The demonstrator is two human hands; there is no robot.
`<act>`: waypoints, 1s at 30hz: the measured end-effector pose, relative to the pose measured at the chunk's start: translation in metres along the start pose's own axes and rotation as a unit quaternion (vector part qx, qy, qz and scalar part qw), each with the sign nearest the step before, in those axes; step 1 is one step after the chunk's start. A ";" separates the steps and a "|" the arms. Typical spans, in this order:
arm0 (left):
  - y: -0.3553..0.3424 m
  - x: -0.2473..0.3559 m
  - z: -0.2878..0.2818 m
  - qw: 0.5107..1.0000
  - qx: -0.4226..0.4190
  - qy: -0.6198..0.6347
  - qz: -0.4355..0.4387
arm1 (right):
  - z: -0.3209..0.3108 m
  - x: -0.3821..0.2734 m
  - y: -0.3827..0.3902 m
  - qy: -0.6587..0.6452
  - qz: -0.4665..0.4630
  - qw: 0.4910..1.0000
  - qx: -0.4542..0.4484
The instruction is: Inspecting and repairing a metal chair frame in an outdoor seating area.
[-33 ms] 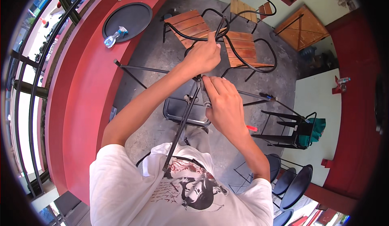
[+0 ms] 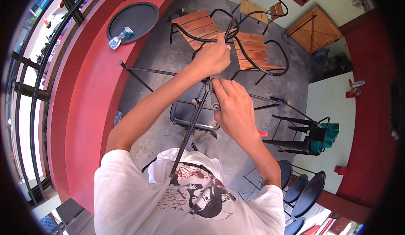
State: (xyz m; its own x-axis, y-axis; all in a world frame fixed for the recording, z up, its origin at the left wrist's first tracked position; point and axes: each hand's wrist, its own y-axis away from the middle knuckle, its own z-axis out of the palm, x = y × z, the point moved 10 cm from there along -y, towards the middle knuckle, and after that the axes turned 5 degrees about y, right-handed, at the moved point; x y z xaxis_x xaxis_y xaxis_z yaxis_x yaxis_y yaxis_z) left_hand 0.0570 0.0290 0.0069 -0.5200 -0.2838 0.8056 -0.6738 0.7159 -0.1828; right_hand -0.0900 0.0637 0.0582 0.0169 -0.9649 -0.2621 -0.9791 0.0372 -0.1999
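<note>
My left hand (image 2: 211,58) is closed on an upright black metal bar of a folding frame (image 2: 190,129), above the joint where its bars meet. My right hand (image 2: 232,102) sits just below and right of that joint, fingers bent round a grey cloth (image 2: 216,106) against the bar, mostly hidden under the hand. The frame's legs reach out left and right, and one bar runs down toward my white shirt. Below the frame is a black metal-rimmed seat or tray (image 2: 181,115).
Wooden slat chairs (image 2: 249,49) with black tube frames stand ahead. A red ledge (image 2: 84,108) on the left carries a round black tray (image 2: 141,24) and spray bottle (image 2: 119,39). Dark stools (image 2: 308,193) and a stacked black frame with green material (image 2: 325,138) are on the right.
My right hand has shifted very slightly, covering a little more of the grey cloth. Otherwise the scene looks the same.
</note>
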 end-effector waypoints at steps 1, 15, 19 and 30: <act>0.000 -0.001 -0.001 1.000 0.002 -0.001 -0.002 | 0.002 -0.001 -0.003 0.022 -0.002 1.000 -0.022; -0.001 0.001 0.004 0.998 -0.044 0.013 -0.037 | -0.026 -0.007 0.016 -0.017 -0.075 0.997 -0.030; -0.002 0.003 0.005 0.998 -0.055 0.010 -0.039 | -0.005 0.004 -0.004 0.044 -0.065 0.997 0.028; -0.001 -0.006 0.010 0.998 -0.056 0.022 0.025 | -0.023 0.068 0.046 0.255 0.037 0.965 0.044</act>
State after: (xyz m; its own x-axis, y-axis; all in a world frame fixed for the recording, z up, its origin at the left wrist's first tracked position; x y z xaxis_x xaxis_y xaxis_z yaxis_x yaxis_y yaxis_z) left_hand 0.0558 0.0236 -0.0036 -0.5262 -0.2194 0.8216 -0.5830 0.7964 -0.1608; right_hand -0.1382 -0.0060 0.0529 -0.1769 -0.9605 0.2148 -0.9522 0.1118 -0.2842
